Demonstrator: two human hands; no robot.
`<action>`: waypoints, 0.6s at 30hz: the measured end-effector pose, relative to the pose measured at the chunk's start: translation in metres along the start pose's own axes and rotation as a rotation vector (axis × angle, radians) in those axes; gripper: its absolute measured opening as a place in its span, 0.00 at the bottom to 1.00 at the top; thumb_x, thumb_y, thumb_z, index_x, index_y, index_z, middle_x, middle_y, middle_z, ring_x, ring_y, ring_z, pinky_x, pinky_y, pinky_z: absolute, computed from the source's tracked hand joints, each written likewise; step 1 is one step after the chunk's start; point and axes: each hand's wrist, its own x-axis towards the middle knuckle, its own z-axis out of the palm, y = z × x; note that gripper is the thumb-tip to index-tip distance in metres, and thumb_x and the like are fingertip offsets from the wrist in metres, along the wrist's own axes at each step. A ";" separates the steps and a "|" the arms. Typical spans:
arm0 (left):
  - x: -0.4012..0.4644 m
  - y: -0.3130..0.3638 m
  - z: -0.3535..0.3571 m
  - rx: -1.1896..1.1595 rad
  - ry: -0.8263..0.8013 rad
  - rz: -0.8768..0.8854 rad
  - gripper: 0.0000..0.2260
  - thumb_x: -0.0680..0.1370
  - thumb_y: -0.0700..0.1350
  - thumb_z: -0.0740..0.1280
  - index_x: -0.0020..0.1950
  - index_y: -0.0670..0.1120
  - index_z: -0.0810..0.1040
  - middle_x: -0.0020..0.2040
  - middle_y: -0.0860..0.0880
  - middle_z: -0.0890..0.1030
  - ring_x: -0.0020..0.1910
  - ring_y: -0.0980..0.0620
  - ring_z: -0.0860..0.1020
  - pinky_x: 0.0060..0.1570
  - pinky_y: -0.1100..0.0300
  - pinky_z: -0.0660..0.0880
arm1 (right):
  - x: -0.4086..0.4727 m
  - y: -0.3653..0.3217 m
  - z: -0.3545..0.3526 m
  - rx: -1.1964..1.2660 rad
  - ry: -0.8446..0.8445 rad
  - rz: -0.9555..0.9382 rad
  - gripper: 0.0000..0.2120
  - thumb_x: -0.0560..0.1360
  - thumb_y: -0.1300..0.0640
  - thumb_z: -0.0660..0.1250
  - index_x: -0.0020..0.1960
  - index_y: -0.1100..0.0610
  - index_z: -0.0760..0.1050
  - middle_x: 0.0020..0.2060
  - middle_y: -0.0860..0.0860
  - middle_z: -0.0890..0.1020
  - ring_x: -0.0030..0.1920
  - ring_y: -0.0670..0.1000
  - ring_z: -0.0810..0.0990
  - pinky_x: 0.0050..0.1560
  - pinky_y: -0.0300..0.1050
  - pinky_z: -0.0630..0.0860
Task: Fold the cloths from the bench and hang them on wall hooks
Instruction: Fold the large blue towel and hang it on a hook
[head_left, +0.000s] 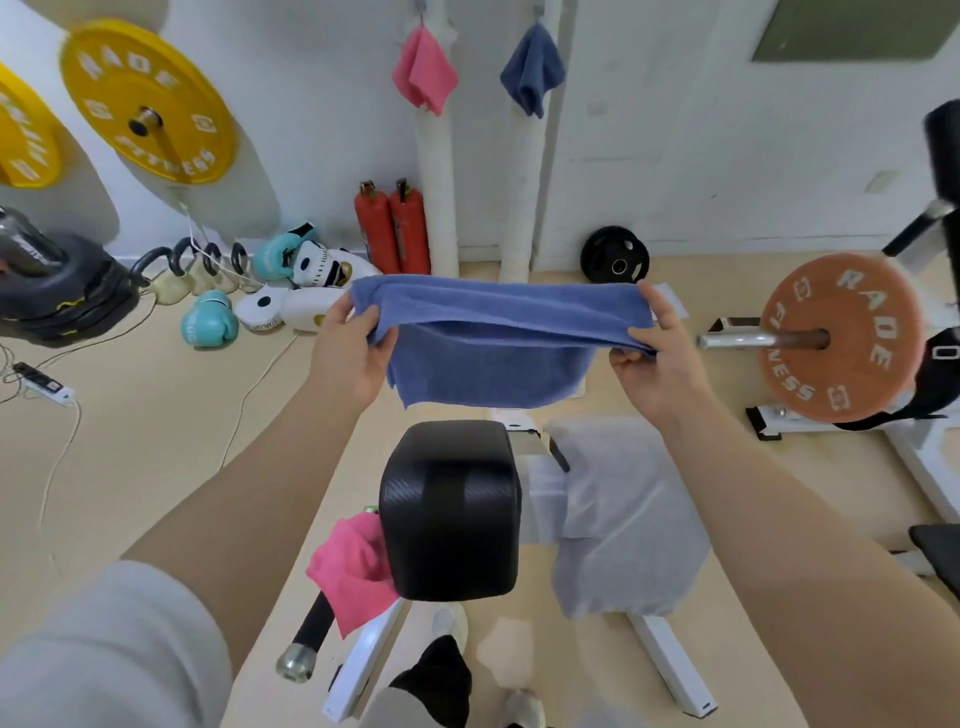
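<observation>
blue cloth (493, 358) stretched between left hand (353, 348), right hand (657, 358)

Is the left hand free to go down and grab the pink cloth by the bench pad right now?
Probably not yet: the left hand and right hand both pinch the blue towel. The pink cloth lies unobstructed beside the black pad.

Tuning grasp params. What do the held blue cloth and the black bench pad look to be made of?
Blue cloth, held by the left hand and right hand: looks like terry towelling, matte, with a ribbed, nubby pile, and drapes limply. Black bench pad: probably vinyl or faux leather over padding, going by its fine woven-pattern texture, soft sheen and rounded corners. Exact material unconfirmed.
</observation>
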 end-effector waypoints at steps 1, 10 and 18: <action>-0.001 -0.002 -0.001 0.077 -0.013 -0.029 0.14 0.80 0.36 0.57 0.65 0.44 0.69 0.50 0.49 0.79 0.46 0.56 0.79 0.43 0.67 0.78 | 0.001 -0.002 -0.006 0.021 0.023 0.010 0.24 0.74 0.73 0.51 0.54 0.49 0.74 0.45 0.49 0.76 0.28 0.46 0.72 0.29 0.35 0.69; -0.033 -0.078 -0.059 0.843 0.151 -0.351 0.06 0.76 0.35 0.64 0.49 0.43 0.70 0.33 0.43 0.73 0.18 0.58 0.73 0.18 0.70 0.69 | -0.006 0.059 -0.092 -0.916 0.279 0.463 0.13 0.72 0.72 0.63 0.35 0.59 0.66 0.30 0.55 0.69 0.28 0.50 0.68 0.22 0.37 0.68; -0.056 -0.101 -0.058 1.037 0.039 -0.150 0.01 0.76 0.38 0.65 0.45 0.41 0.75 0.36 0.46 0.73 0.31 0.51 0.69 0.32 0.62 0.69 | -0.011 0.079 -0.082 -1.159 0.229 0.307 0.05 0.70 0.69 0.63 0.36 0.61 0.73 0.33 0.55 0.73 0.39 0.54 0.72 0.41 0.44 0.69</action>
